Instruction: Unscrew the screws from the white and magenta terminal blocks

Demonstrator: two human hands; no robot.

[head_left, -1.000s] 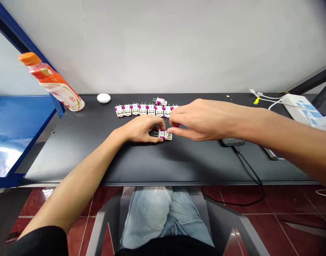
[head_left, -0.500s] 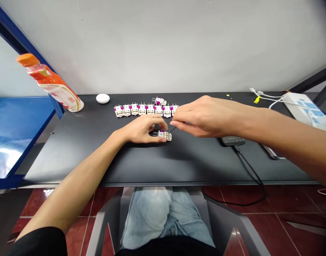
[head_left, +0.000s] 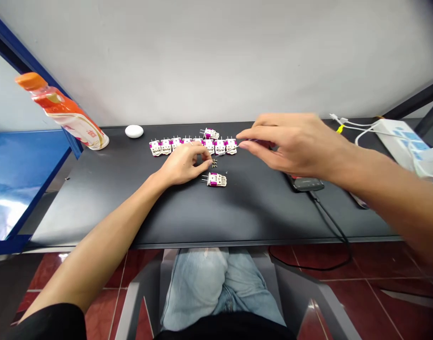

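My right hand (head_left: pixel 287 141) is closed around a thin metal rod-shaped tool (head_left: pixel 228 151), its tip pointing left; its exact kind is unclear. Beside a few tiny brass-coloured screws (head_left: pixel 214 163), my left hand (head_left: pixel 186 163) has thumb and forefinger drawn together. Whether a screw is between those fingertips is too small to see. Just below lies a white and purple plug-like part with metal pins (head_left: pixel 216 180), untouched. Several similar plug-like parts (head_left: pixel 230 146) stand in a row behind my left hand, which partly covers them. One more such part (head_left: pixel 210 134) lies behind the row.
A bottle with an orange cap (head_left: pixel 74 118) stands at the left beside a white oval object (head_left: pixel 134 131). On the right are a black device (head_left: pixel 307 184) with a cable, partly under my right arm, and a white power strip (head_left: pixel 397 134) with white cables.
My left hand has let go of the plug-like part and moved up to the screws. My right hand has lifted away to the right with the tool, whose tip left that part.
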